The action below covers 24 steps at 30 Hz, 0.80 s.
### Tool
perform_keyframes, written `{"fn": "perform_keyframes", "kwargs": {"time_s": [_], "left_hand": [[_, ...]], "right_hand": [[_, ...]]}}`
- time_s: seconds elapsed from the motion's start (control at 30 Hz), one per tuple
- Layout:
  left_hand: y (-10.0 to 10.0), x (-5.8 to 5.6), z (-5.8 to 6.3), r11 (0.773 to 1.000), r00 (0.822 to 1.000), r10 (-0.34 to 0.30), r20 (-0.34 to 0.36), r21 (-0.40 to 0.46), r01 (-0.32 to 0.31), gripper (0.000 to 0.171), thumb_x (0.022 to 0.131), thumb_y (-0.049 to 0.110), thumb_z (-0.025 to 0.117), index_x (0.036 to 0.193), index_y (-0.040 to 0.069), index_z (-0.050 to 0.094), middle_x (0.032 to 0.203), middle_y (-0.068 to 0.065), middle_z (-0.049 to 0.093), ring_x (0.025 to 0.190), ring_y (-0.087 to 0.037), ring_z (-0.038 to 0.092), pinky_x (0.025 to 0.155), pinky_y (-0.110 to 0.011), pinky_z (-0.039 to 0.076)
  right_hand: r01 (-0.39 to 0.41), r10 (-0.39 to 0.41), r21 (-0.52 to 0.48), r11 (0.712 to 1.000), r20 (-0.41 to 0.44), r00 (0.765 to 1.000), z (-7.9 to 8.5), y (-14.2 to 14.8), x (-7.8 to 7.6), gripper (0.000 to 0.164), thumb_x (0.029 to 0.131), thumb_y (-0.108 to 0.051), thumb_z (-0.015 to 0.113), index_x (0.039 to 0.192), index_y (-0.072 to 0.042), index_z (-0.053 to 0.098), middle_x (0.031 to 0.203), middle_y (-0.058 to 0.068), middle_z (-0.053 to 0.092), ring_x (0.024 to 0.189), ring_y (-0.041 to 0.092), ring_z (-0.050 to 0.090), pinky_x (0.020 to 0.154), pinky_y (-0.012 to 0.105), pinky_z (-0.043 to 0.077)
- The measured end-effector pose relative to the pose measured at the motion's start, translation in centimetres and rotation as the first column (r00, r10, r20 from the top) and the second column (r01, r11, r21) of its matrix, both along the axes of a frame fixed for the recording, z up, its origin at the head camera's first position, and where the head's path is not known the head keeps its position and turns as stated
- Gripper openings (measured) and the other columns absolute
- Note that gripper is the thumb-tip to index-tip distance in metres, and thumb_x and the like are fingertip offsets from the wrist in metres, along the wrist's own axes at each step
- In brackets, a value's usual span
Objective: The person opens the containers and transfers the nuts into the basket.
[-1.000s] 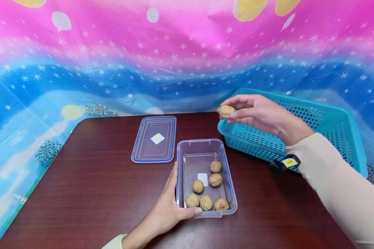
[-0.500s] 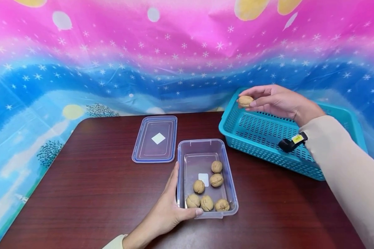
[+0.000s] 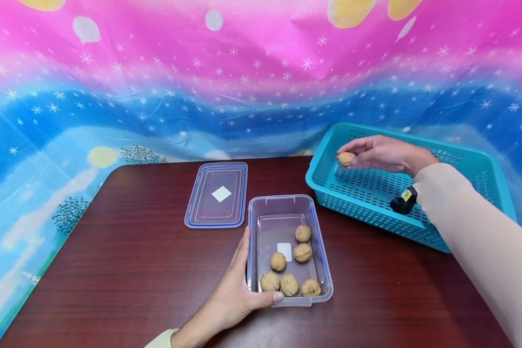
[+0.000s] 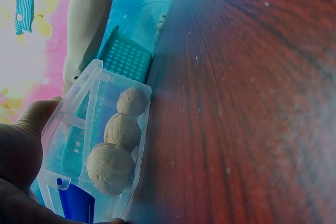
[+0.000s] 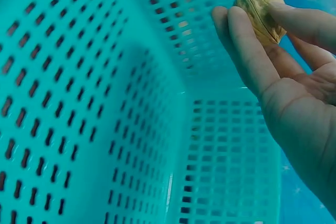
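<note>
My right hand (image 3: 380,153) pinches a walnut (image 3: 345,158) between thumb and fingers, over the left part of a teal plastic basket (image 3: 356,205). In the right wrist view the walnut (image 5: 261,11) shows above the basket's perforated walls (image 5: 152,129). My left hand (image 3: 239,290) holds the near left corner of a clear plastic container (image 3: 269,208), its thumb over the front rim and fingers along the left side. Several walnuts (image 3: 289,284) lie on the container's floor, mostly toward the near end and right side.
A clear lid with a blue seal (image 3: 216,205) lies flat behind and left of the container. The dark wooden table (image 3: 126,256) extends around them. A patterned cloth (image 3: 243,96) hangs along the back edge, right behind the basket.
My right hand has carried the walnut rightward from the basket's left rim, then lowered it toward the basket's inside. The left hand and the container have stayed in place.
</note>
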State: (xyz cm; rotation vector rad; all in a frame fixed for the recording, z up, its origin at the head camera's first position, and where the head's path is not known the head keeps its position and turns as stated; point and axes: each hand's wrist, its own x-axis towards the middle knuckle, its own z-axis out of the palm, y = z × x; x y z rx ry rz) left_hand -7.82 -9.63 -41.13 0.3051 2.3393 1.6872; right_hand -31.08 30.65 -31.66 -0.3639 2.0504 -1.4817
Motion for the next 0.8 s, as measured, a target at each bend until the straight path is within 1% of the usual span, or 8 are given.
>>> {"fn": "perform_keyframes", "kwargs": {"time_s": [0.13,0.23,0.33,0.47,0.57,0.8], "left_hand": [[0.0,0.0,0.0,1.0,1.0,0.005,0.017,-0.007,-0.005,0.141,0.068,0.029,0.098,0.17,0.03,0.0,0.178,0.0,0.003,0.162,-0.027,0.008,0.128,-0.057,0.011],[0.0,0.0,-0.1,1.0,1.0,0.004,0.015,-0.008,-0.004,0.141,0.068,0.029,0.098,0.17,0.031,0.0,0.178,0.0,0.003,0.161,-0.028,0.009,0.127,-0.058,0.011],[0.0,0.0,-0.1,1.0,1.0,0.005,0.016,-0.008,-0.005,0.141,0.068,0.029,0.098,0.17,0.033,0.0,0.178,0.0,0.003,0.161,-0.028,0.009,0.127,-0.059,0.011],[0.1,-0.1,-0.1,1.0,0.999,0.007,0.033,0.0,-0.007,0.141,0.068,0.027,0.098,0.169,0.035,0.0,0.177,0.003,0.002,0.161,-0.025,0.008,0.128,-0.056,0.011],[0.1,-0.1,0.0,1.0,0.999,0.009,0.037,0.004,-0.009,0.142,0.068,0.027,0.098,0.169,0.035,-0.001,0.177,0.003,0.002,0.161,-0.024,0.008,0.128,-0.055,0.011],[-0.1,0.0,0.0,1.0,1.0,0.004,0.01,0.003,-0.004,0.14,0.069,0.029,0.097,0.17,0.032,0.001,0.178,-0.003,0.003,0.162,-0.031,0.009,0.127,-0.061,0.011]], "right_hand": [[-0.061,0.06,0.069,0.996,0.018,0.998,-0.9,-0.4,-0.3,0.047,0.104,-0.001,0.058,0.15,0.002,0.05,0.138,0.009,0.061,0.122,0.022,0.069,0.111,0.037,0.052],[-0.055,0.049,0.113,0.992,0.054,0.997,-1.3,-0.9,-0.3,0.048,0.103,-0.001,0.058,0.15,0.004,0.049,0.143,0.012,0.054,0.126,0.027,0.066,0.115,0.044,0.048],[-0.028,0.016,0.136,0.99,0.089,0.996,-1.7,-1.2,-0.3,0.047,0.103,0.001,0.057,0.15,0.005,0.05,0.15,0.017,0.046,0.128,0.031,0.064,0.117,0.048,0.046],[-0.029,0.012,0.158,0.987,0.107,0.994,-2.1,-1.4,-0.3,0.048,0.104,0.003,0.054,0.151,0.008,0.046,0.157,0.022,0.038,0.128,0.03,0.063,0.117,0.049,0.045],[-0.058,0.039,0.174,0.983,0.111,0.993,-2.3,-1.5,-0.3,0.049,0.106,0.001,0.051,0.153,0.009,0.043,0.16,0.023,0.034,0.129,0.029,0.061,0.118,0.05,0.045],[-0.107,0.085,0.211,0.972,0.109,0.99,-2.6,-1.8,-0.4,0.049,0.107,0.0,0.048,0.154,0.012,0.04,0.163,0.03,0.03,0.13,0.029,0.061,0.116,0.05,0.046]]}}
